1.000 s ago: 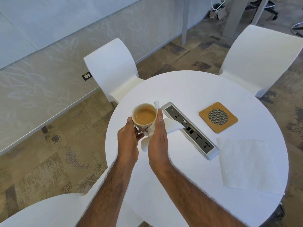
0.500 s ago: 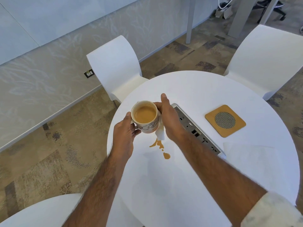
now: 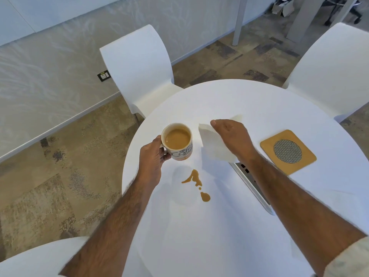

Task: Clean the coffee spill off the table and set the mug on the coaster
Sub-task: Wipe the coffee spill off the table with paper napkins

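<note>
A white mug (image 3: pixel 178 142) full of milky coffee is held by its handle in my left hand (image 3: pixel 152 156), slightly above the left part of the round white table (image 3: pixel 219 100). My right hand (image 3: pixel 231 136) grips a white paper napkin (image 3: pixel 212 144) just right of the mug. A brown coffee spill (image 3: pixel 196 181) lies on the table below the mug, in a streak and two drops. The square cork coaster (image 3: pixel 287 151) with a mesh centre sits to the right, apart from both hands.
A silver power strip (image 3: pixel 251 182) runs under my right forearm. A second paper napkin (image 3: pixel 339 200) lies at the table's right side, mostly hidden. White chairs stand at the back left (image 3: pixel 137 62), back right (image 3: pixel 329 72) and near left (image 3: pixel 36 258).
My right hand has drawn the napkin away from the mug to the right. The mug stays in my left hand, and the spill beneath it is now fully exposed.
</note>
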Demonstrator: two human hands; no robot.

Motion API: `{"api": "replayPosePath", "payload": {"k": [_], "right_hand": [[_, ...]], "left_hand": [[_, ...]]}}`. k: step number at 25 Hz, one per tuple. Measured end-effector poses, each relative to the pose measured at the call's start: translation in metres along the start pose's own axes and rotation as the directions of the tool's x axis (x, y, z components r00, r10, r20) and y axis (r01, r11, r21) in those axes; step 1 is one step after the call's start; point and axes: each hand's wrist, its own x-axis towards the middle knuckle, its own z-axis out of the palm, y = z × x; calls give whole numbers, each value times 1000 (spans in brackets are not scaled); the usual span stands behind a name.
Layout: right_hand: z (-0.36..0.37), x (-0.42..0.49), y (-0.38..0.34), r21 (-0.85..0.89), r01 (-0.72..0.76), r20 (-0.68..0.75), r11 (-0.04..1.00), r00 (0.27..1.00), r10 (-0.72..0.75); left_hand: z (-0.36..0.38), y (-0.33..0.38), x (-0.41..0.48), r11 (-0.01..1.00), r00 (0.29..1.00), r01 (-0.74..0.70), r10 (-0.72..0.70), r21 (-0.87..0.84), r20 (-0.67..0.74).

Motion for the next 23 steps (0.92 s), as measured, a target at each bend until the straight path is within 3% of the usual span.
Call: {"api": "replayPosePath", "payload": {"k": [10,13,19,23], "right_hand": [[-2,1,60,-79,79,-150,994,985,-91],[-1,-2,68,-116,123,-116,986,984,-136],[3,-2,73,-388,312,85,867,949,-303],[3,-7,75,-405,352,13,844,925,-380]], "left_hand": [[-23,-60,68,996,993,78,-82,-47,-85],[-27,-70,75,994,991,91,-96,-52,-91],[-30,-76,78,992,988,115,-119,-50,-98],[-32,-76,78,994,990,104,-105,-16,-89]]}}
